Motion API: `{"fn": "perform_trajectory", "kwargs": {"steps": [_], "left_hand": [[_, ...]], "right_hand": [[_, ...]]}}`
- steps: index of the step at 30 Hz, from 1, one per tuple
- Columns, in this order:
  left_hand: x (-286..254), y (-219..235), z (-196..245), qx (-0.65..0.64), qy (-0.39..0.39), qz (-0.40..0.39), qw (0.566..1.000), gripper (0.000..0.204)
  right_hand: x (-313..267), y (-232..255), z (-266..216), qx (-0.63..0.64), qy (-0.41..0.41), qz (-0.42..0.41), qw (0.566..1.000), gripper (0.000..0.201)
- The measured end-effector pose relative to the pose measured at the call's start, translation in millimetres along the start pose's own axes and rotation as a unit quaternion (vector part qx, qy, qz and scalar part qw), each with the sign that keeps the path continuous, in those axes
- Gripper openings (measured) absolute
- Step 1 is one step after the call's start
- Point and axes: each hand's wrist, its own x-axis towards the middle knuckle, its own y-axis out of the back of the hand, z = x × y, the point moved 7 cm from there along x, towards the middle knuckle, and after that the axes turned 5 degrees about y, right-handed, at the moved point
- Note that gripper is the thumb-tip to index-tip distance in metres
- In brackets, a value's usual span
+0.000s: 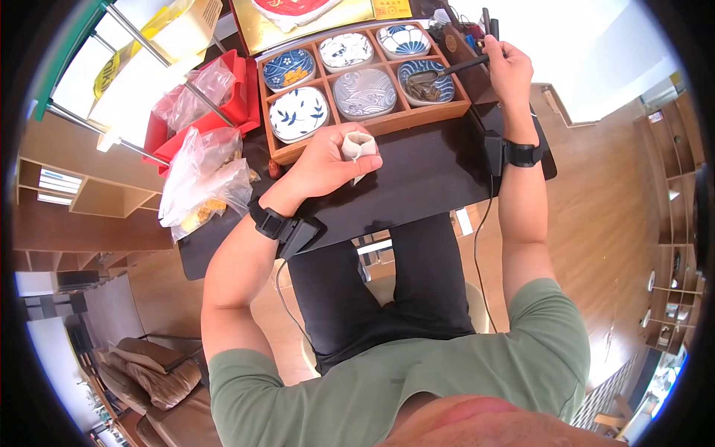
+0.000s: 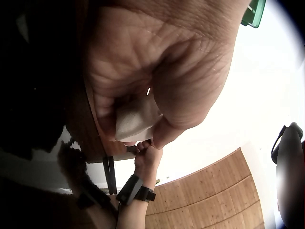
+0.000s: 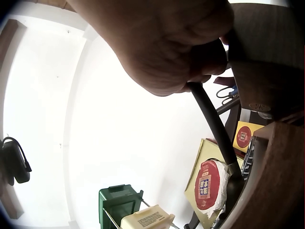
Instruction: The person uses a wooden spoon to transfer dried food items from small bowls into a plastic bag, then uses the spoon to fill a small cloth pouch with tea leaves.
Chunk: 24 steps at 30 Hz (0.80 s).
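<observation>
My left hand [image 1: 322, 165] pinches a small off-white pouch [image 1: 359, 144] between thumb and fingers, its mouth facing up, over the dark table in front of a wooden compartment box [image 1: 398, 119]. In the left wrist view, thumb and fingertips close on both sides of the pale pouch [image 2: 137, 120]. My right hand [image 1: 512, 76] grips the end of a black-handled spoon [image 1: 468, 65]. The spoon's head lies in the blue wave-patterned dish [image 1: 449, 89] at the box's near right, among dark dried pieces [image 1: 423, 92]. The right wrist view shows the handle [image 3: 212, 117] slanting down from the fist.
Other patterned dishes fill the box, one holding orange pieces [image 1: 296, 76]. Left of it stand a red bin [image 1: 249, 93] and clear plastic bags [image 1: 201, 175]. Behind lies a red-labelled round package [image 1: 294, 9] on a gold box. A dark wooden holder [image 1: 460, 48] stands beside the spoon.
</observation>
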Motion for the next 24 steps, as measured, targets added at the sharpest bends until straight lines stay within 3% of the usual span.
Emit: {"fn": "perform_trajectory", "kwargs": {"steps": [5,7,11,19,22,24], "left_hand": [[1.5,1.1,-2.8,-0.004,-0.002,0.005,1.000,0.016],[1.5,-0.6,-6.4,-0.007,0.033,-0.014,0.999,0.014],[2.2,-0.8,-5.2,-0.007,0.010,-0.007,1.000,0.016],[2.8,1.1,-7.2,-0.014,0.005,0.011,1.000,0.017],[3.4,1.4,-8.1,-0.025,0.006,0.008,1.000,0.016],[3.9,1.1,-6.3,-0.027,-0.004,0.003,1.000,0.016]], "right_hand": [[-5.8,-0.1,-14.9,0.081,0.010,0.018,0.996,0.036],[-16.2,-6.1,-29.5,0.204,-0.009,-0.001,0.979,0.034],[-37.7,-13.4,-64.5,0.311,0.018,-0.016,0.950,0.032],[-65.0,-14.8,-97.1,0.315,0.075,-0.023,0.946,0.031],[-71.5,-14.4,-101.2,0.296,0.132,-0.024,0.946,0.028],[-75.0,-12.1,-107.6,0.325,0.201,-0.030,0.924,0.025]]}}
